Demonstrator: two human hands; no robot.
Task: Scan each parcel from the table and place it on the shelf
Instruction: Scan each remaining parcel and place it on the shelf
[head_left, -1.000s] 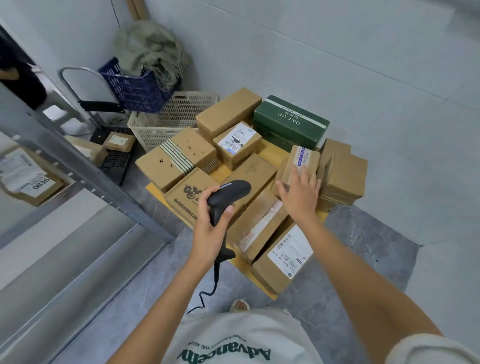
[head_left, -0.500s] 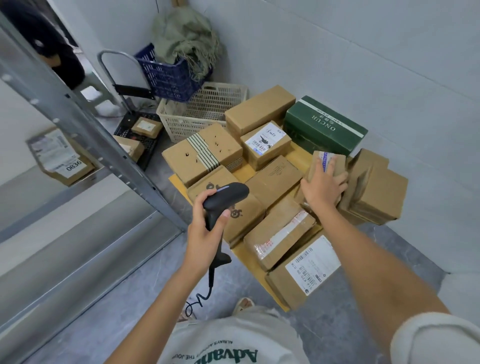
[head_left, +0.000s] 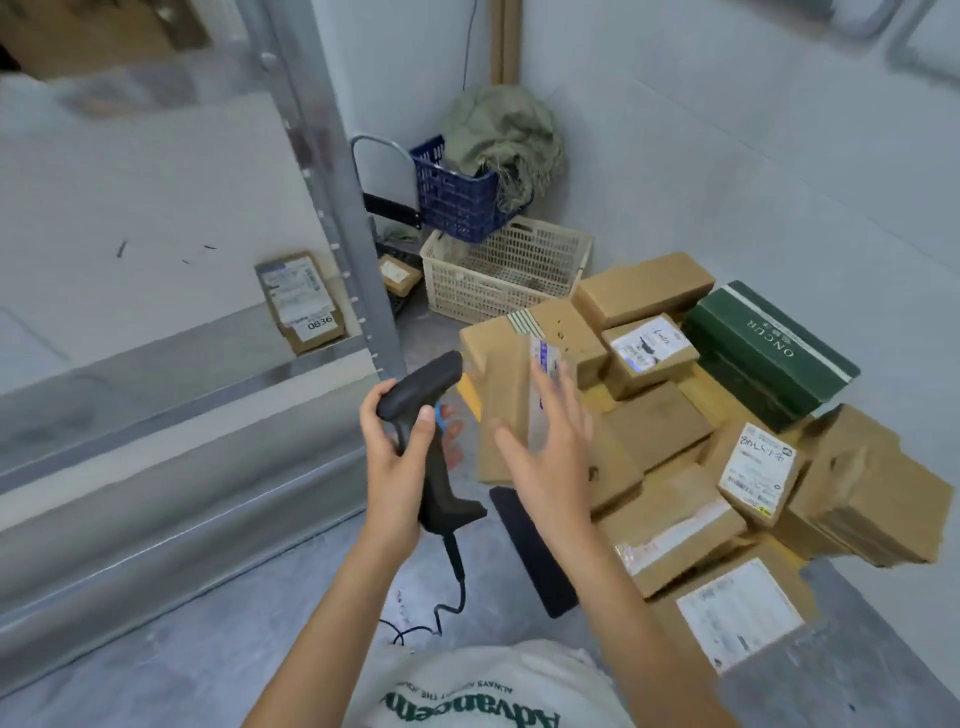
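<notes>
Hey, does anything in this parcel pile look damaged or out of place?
Yes. The brown box at the far right edge of the pile looks crumpled, with a dented top and a torn, ragged lower edge. The other parcels lie heaped at mixed angles, and one labelled parcel leans tilted against it.

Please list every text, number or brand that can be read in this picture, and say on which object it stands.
"0836": white sticker on the parcel on the shelf.
"ONCUR": top of the green box, seen upside down.
"Advance...": shirt, upside down and cut off; the small line above it is too blurred.
Handwriting on the labelled parcel: not legible.
Labels on the held parcel and the other parcels: too blurred.
</notes>
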